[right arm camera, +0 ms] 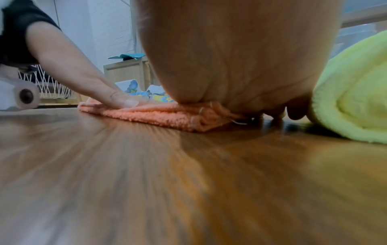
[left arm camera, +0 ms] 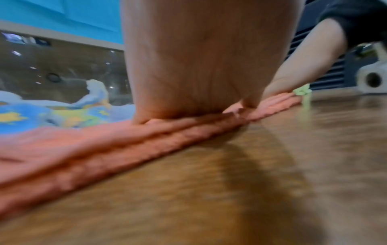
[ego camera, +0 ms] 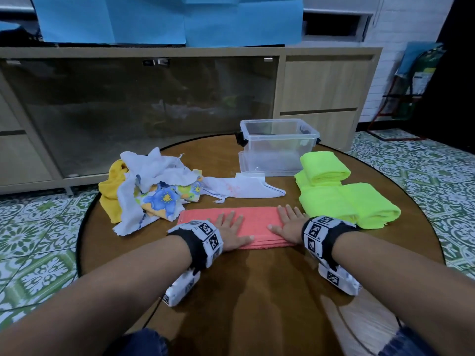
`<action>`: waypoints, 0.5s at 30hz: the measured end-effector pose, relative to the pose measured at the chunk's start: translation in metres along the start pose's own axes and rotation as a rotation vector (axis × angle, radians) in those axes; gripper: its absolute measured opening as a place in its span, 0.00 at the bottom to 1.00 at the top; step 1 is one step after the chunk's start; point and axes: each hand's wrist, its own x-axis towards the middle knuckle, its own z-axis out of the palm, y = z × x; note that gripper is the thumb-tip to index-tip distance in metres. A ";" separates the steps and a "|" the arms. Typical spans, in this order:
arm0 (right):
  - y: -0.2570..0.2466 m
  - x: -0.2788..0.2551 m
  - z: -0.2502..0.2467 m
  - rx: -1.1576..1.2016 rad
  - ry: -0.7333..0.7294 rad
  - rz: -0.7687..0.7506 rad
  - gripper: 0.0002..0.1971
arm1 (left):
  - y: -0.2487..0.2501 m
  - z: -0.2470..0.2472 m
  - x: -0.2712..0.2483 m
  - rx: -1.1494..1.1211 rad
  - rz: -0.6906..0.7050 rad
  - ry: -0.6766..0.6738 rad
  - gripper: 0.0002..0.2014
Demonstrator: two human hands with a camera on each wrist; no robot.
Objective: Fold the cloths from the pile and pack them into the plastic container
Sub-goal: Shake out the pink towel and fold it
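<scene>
A folded pink cloth (ego camera: 254, 222) (left arm camera: 83, 149) (right arm camera: 159, 116) lies as a long strip on the round wooden table (ego camera: 257, 291). Both my hands lie flat on it with straight fingers: the left hand (ego camera: 230, 231) presses its left-middle part, the right hand (ego camera: 289, 223) its right end. The pile of unfolded cloths (ego camera: 151, 186), white, yellow and flower-printed, sits to the left. The clear plastic container (ego camera: 277, 146) stands open behind, with nothing seen inside. In the wrist views each palm (left arm camera: 199, 66) (right arm camera: 240, 58) fills the top and hides the fingers.
Folded neon-green cloths (ego camera: 344, 194) (right arm camera: 356, 99) lie right of the pink cloth, close to my right hand. A flat white cloth (ego camera: 244, 187) lies between the pile and the container. A low cabinet (ego camera: 154, 111) stands behind the table.
</scene>
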 end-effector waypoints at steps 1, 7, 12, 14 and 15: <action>0.000 0.000 0.000 0.009 0.005 -0.006 0.39 | -0.009 -0.003 -0.002 -0.004 -0.009 -0.032 0.39; -0.002 -0.013 -0.012 -0.063 0.073 -0.093 0.38 | -0.061 -0.019 -0.017 0.096 -0.097 -0.138 0.47; -0.008 -0.030 -0.038 -0.160 0.249 -0.434 0.26 | -0.069 -0.028 -0.026 0.220 0.077 0.062 0.43; -0.010 -0.033 -0.038 -0.164 0.093 -0.398 0.25 | -0.064 -0.025 -0.028 0.218 0.111 0.071 0.39; -0.009 -0.034 -0.037 -0.184 0.044 -0.376 0.27 | -0.063 -0.024 -0.029 0.224 0.109 0.058 0.38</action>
